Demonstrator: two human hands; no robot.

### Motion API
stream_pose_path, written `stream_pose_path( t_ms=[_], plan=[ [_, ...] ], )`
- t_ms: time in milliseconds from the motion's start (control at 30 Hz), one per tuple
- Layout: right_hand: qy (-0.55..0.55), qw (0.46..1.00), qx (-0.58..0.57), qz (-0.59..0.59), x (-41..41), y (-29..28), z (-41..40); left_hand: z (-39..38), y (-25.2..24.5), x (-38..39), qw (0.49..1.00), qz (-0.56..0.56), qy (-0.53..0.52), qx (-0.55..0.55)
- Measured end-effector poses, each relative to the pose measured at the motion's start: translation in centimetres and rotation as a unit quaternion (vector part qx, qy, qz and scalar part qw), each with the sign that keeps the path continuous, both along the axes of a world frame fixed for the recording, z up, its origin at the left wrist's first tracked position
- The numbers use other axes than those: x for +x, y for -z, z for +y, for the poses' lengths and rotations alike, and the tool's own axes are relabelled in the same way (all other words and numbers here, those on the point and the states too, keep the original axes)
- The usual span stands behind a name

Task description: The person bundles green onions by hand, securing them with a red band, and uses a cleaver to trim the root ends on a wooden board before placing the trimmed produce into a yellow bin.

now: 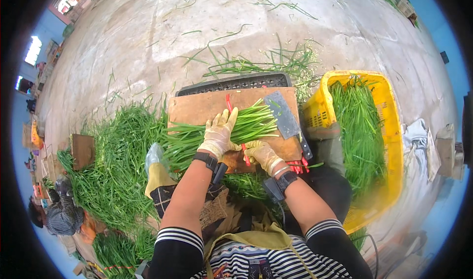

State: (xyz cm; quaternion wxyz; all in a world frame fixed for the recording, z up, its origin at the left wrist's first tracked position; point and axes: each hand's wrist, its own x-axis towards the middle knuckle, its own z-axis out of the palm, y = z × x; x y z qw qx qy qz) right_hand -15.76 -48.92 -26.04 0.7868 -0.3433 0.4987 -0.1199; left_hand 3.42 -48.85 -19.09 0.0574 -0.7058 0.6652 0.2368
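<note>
A bundle of long green stalks, likely garlic chives (255, 122), lies across a wooden board (199, 105), with its pale cut ends facing right. My left hand (218, 133), in a thin pale glove, rests over the bundle and holds it against the board. My right hand (263, 155), gloved too, pinches a red tie (246, 155) at the bundle's near side. The tie's other end (228, 102) sticks out beyond my left fingertips; its middle is hidden under the bundle. A cleaver (282, 112) lies flat at the board's right, its black handle (306, 147) over the edge.
A black plastic crate (236, 83) shows beneath the board's far edge. More red ties (297, 167) hang at the near right corner. A yellow crate (395, 149) of greens stands right. Loose greens (122, 160) are heaped left; another person (64, 214) is at far left.
</note>
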Motion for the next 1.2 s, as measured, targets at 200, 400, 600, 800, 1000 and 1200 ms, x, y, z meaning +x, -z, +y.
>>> stream_pose_path(
  t_ms=[200, 400, 600, 800, 1000, 1200],
  plan=[
    [0.018, 0.999, 0.015, -0.034, -0.1, 0.2, 0.1, 0.2, 1.9, 0.6, 0.998, -0.032, 0.010, -0.058],
    [0.002, 1.000, 0.007, -0.012, -0.1, -0.1, 0.2, 0.3, 2.4, 2.5, 0.993, 0.012, 0.005, -0.121],
    [0.010, 0.999, 0.026, -0.043, -0.3, 0.1, 0.2, 1.0, 1.9, 2.0, 0.998, -0.012, 0.015, -0.066],
    [-0.039, 0.999, -0.006, -0.016, -0.3, 0.8, -0.2, 1.9, 0.8, 0.4, 0.992, -0.072, 0.010, -0.106],
    [-0.118, 0.943, -0.183, 0.251, -3.2, 0.0, -4.5, 1.8, 0.4, -0.8, 0.998, -0.044, -0.043, -0.010],
    [0.045, 0.741, -0.623, 0.246, -3.4, -2.9, -8.5, 1.7, 0.8, -0.9, 0.998, -0.039, -0.055, -0.002]
  ],
)
